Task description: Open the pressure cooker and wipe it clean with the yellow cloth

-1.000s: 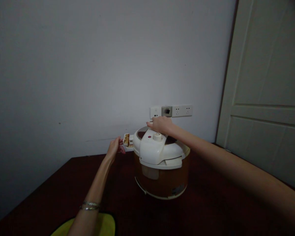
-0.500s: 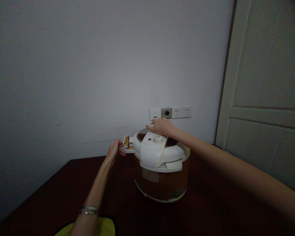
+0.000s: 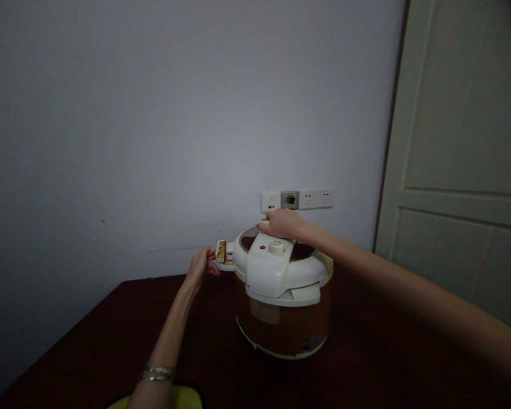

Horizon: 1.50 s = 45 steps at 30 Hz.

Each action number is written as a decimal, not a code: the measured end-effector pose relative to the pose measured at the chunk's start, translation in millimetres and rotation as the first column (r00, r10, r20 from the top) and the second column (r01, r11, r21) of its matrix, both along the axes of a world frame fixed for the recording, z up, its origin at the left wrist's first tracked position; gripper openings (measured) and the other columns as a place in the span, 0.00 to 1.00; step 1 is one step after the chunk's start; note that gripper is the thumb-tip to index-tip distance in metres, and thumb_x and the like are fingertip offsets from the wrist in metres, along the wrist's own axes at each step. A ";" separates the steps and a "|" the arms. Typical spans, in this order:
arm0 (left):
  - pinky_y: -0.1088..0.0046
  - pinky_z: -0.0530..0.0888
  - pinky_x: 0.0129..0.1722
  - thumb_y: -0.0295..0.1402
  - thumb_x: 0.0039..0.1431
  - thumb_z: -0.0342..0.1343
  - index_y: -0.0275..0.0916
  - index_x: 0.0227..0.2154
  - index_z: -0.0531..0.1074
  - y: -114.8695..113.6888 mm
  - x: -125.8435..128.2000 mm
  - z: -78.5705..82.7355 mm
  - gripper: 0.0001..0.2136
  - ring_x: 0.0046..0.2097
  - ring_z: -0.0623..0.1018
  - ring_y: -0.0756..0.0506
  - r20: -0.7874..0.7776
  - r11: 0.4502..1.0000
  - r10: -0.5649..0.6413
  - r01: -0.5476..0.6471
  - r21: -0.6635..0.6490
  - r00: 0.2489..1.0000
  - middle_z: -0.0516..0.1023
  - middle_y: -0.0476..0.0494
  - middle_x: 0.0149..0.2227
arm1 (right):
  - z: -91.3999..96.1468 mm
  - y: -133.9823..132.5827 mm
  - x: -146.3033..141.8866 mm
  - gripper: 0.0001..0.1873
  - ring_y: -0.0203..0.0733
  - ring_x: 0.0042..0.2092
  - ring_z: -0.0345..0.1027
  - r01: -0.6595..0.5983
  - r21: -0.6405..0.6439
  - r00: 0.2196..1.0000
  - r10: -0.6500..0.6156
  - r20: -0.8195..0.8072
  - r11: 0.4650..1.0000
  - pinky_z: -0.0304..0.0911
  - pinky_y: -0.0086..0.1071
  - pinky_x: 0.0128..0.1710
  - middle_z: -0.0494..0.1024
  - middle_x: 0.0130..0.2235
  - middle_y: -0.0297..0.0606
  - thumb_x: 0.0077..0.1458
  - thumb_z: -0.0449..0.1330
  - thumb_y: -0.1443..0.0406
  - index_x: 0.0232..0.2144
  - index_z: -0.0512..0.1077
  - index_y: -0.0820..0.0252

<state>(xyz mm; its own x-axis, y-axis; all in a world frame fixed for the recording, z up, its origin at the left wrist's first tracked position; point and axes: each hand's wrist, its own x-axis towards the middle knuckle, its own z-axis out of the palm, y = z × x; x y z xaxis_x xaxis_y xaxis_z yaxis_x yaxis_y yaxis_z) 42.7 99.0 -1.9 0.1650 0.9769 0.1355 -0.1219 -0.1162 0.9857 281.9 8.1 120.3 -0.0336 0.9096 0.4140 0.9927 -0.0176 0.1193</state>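
An electric pressure cooker (image 3: pixel 285 326), with a brown body and a white lid (image 3: pixel 264 270), stands on the dark red table. My right hand (image 3: pixel 283 222) is closed over the grip at the back of the lid, which it mostly hides. At the cooker's left side juts a side handle (image 3: pixel 221 251), whitish with brown stained patches. The fingers of my left hand (image 3: pixel 201 266) close at the outer end of this handle; the fingertips are partly hidden behind it. A round white knob (image 3: pixel 276 247) and a small red button sit on the lid's front.
Wall sockets (image 3: pixel 315 199) are fixed behind the cooker on the grey wall (image 3: pixel 153 142). A pale panelled door (image 3: pixel 464 238) rises at the right. Under my left forearm lies a yellow thing with a dark edge (image 3: pixel 186 397) on the table (image 3: pixel 80 346).
The whole view has shifted slightly, so the cooker and hands appear a little lower and further right. Both hands keep their places on the cooker.
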 end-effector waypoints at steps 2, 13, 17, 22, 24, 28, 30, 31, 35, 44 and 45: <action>0.73 0.67 0.15 0.35 0.61 0.43 0.33 0.29 0.68 -0.7 -0.4 0.4 0.13 0.13 0.70 0.49 0.004 1.000 -0.010 0.010 -0.009 1.000 0.75 0.47 0.21 | -0.5 0.9 0.7 0.30 0.57 0.44 0.71 0.000 0.008 1.000 0.000 -0.009 1.000 0.65 0.42 0.39 0.77 0.42 0.55 0.55 0.47 0.48 0.43 0.75 0.65; 0.74 0.67 0.14 0.36 0.61 0.43 0.32 0.29 0.69 -1.7 -1.2 0.5 0.14 0.13 0.71 0.50 0.020 0.999 -0.027 0.027 -0.020 0.999 0.77 0.44 0.24 | 2.3 3.7 1.4 0.31 0.58 0.44 0.71 0.017 0.016 0.999 -0.017 -0.037 1.000 0.65 0.43 0.39 0.77 0.43 0.55 0.53 0.47 0.47 0.42 0.75 0.64; 0.74 0.68 0.14 0.35 0.61 0.43 0.31 0.30 0.70 -0.8 -0.5 1.3 0.14 0.13 0.70 0.50 0.018 0.999 -0.028 0.029 -0.027 0.999 0.77 0.44 0.23 | 0.8 5.8 2.2 0.31 0.57 0.44 0.71 0.022 0.027 0.999 -0.021 -0.048 0.999 0.65 0.43 0.40 0.77 0.43 0.54 0.53 0.47 0.46 0.43 0.75 0.64; 0.74 0.67 0.14 0.33 0.61 0.42 0.31 0.30 0.69 -1.2 0.2 2.3 0.13 0.13 0.70 0.49 0.036 0.999 -0.014 0.015 -0.035 0.999 0.73 0.47 0.19 | 3.0 4.2 2.3 0.32 0.58 0.43 0.72 0.027 0.066 0.999 -0.025 -0.041 0.997 0.65 0.42 0.39 0.77 0.41 0.54 0.52 0.48 0.46 0.41 0.75 0.64; 0.74 0.68 0.14 0.33 0.62 0.42 0.31 0.31 0.69 -1.8 0.2 2.5 0.13 0.13 0.70 0.49 0.036 0.999 -0.032 0.033 -0.024 0.999 0.74 0.46 0.20 | 7.4 2.1 1.4 0.32 0.58 0.43 0.71 0.032 0.081 0.999 -0.029 -0.038 0.996 0.65 0.42 0.39 0.77 0.41 0.54 0.52 0.48 0.45 0.41 0.75 0.65; 0.74 0.68 0.15 0.34 0.62 0.42 0.31 0.30 0.69 -2.5 -0.3 2.7 0.13 0.14 0.70 0.50 0.042 0.999 -0.041 0.042 -0.017 0.998 0.75 0.46 0.21 | 19.7 -1.5 -1.0 0.32 0.57 0.45 0.71 0.045 0.076 0.998 -0.042 -0.052 0.996 0.64 0.42 0.40 0.77 0.42 0.54 0.53 0.47 0.45 0.43 0.75 0.64; 0.74 0.68 0.15 0.34 0.62 0.42 0.32 0.30 0.69 -2.1 -0.6 2.6 0.13 0.14 0.70 0.50 0.045 0.999 -0.041 0.042 -0.020 0.998 0.74 0.46 0.21 | 25.7 -3.0 -1.8 0.32 0.56 0.45 0.71 0.052 0.068 0.997 -0.048 -0.056 0.996 0.64 0.42 0.41 0.77 0.43 0.53 0.53 0.47 0.45 0.43 0.74 0.63; 0.74 0.67 0.15 0.34 0.62 0.42 0.32 0.30 0.69 -1.7 -0.7 2.6 0.13 0.14 0.70 0.50 0.044 0.999 -0.044 0.045 -0.022 0.998 0.75 0.46 0.21 | 28.3 -3.9 -2.0 0.32 0.56 0.45 0.71 0.051 0.067 0.997 -0.048 -0.055 0.996 0.64 0.42 0.41 0.77 0.43 0.53 0.53 0.47 0.45 0.43 0.75 0.63; 0.74 0.67 0.15 0.35 0.62 0.42 0.33 0.29 0.69 -0.3 -1.1 2.9 0.14 0.13 0.70 0.50 0.033 0.998 -0.057 0.059 -0.038 0.998 0.74 0.47 0.20 | 37.1 -9.9 -1.2 0.33 0.55 0.44 0.71 0.032 0.083 0.998 -0.028 -0.050 0.996 0.64 0.42 0.41 0.77 0.42 0.54 0.53 0.48 0.44 0.42 0.75 0.64; 0.75 0.67 0.15 0.35 0.59 0.43 0.33 0.29 0.70 -1.7 0.7 4.2 0.13 0.14 0.71 0.50 0.033 0.998 -0.038 0.039 -0.052 0.999 0.77 0.42 0.24 | 55.8 -23.5 9.4 0.34 0.54 0.40 0.71 0.032 0.132 0.999 -0.027 -0.038 0.991 0.63 0.40 0.37 0.78 0.40 0.54 0.52 0.47 0.43 0.40 0.76 0.64; 0.75 0.67 0.15 0.36 0.58 0.44 0.32 0.29 0.70 -2.6 -0.5 5.7 0.14 0.15 0.71 0.50 0.018 0.999 -0.022 0.023 -0.048 1.000 0.78 0.41 0.25 | 57.9 -25.4 10.0 0.34 0.54 0.40 0.71 0.039 0.134 0.999 -0.034 -0.036 0.990 0.63 0.40 0.36 0.78 0.40 0.54 0.52 0.47 0.43 0.40 0.76 0.64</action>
<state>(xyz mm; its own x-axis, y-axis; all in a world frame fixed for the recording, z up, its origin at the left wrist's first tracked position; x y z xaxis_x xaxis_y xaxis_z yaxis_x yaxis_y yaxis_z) 42.2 96.4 3.8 0.1852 0.9785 0.0912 -0.1415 -0.0653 0.9878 291.9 -17.3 178.2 0.0149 0.8457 0.5335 0.9945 -0.0678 0.0797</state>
